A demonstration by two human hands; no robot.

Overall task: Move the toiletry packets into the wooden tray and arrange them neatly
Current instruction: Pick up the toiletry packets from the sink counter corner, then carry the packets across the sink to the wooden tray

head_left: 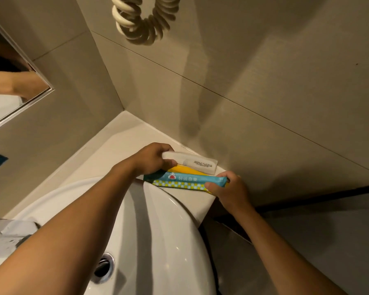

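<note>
Several long toiletry packets lie bunched side by side on the counter's right end, against the wall. A white comb packet (197, 163) is farthest back, then a yellow packet (188, 170), a blue packet (192, 179) with a cartoon face, and a green-and-yellow dotted packet (177, 185) nearest me. My left hand (152, 159) pinches the left end of the white comb packet. My right hand (230, 188) grips the right ends of the blue and dotted packets. No wooden tray is in view.
A white sink basin (158, 231) with a metal drain (103, 268) fills the space under my arms. The beige counter (115, 150) runs into a tiled corner. A coiled cord (141, 20) hangs above, a mirror (11, 86) on the left wall.
</note>
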